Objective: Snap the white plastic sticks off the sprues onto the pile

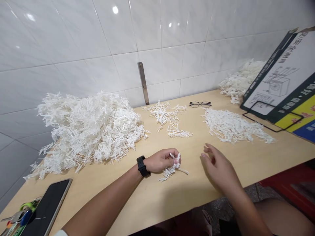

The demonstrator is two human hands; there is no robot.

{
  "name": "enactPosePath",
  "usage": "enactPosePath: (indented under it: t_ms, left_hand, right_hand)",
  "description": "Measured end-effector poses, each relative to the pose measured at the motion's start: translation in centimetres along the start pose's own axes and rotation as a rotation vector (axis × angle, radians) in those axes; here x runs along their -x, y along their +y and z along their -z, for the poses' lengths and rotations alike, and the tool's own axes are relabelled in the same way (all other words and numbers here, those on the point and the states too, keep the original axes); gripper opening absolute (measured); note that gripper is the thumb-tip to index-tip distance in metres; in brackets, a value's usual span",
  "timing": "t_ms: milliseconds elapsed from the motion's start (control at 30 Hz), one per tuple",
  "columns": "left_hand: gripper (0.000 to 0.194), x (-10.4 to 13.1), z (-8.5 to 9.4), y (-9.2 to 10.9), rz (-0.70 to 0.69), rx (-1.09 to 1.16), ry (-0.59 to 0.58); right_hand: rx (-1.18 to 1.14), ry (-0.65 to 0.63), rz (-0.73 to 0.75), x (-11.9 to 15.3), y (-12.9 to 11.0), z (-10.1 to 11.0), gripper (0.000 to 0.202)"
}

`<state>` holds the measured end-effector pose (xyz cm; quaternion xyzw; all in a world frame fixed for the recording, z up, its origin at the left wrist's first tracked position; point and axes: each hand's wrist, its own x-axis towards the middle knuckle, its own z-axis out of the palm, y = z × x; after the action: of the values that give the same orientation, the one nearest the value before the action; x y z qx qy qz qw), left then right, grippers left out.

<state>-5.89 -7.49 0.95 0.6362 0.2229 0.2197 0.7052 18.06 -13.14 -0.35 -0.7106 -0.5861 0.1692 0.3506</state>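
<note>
Near the middle of the table, my left hand (162, 160), with a black watch (142, 166) on its wrist, is closed around a small white branched plastic piece (169, 171). The piece's thin prongs stick out below the fingers, and one stem points right. My right hand (219, 165) is over the table to the right, apart from the piece, with its fingers slightly curled and nothing visible in them. Between the hands and the wall lie a few loose white branched pieces (179, 131) and a larger loose cluster (162, 113).
A big heap of white branched pieces (93, 127) covers the table's left. A flatter pile of small white pieces (231, 124) lies right, near eyeglasses (199, 104). A printed box (283, 82) leans at right. A phone (49, 206) and keys (18, 218) lie front left.
</note>
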Motion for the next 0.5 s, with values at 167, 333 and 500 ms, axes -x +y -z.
enactPosePath:
  t_ms: [167, 333, 500]
  left_hand:
    - [0.042, 0.1, -0.1, -0.1, 0.053, -0.022, 0.041]
    - [0.041, 0.1, -0.8, 0.0, 0.066, -0.098, 0.069]
    - [0.042, 0.1, -1.1, 0.1, 0.028, -0.119, 0.054]
  right_hand:
    - [-0.179, -0.199, 0.084, 3.1, -3.3, -1.4, 0.031]
    - [-0.260, -0.363, 0.125, 4.5, -5.4, -2.4, 0.038]
    - [-0.329, -0.370, 0.193, 4.2, -4.7, -3.3, 0.038]
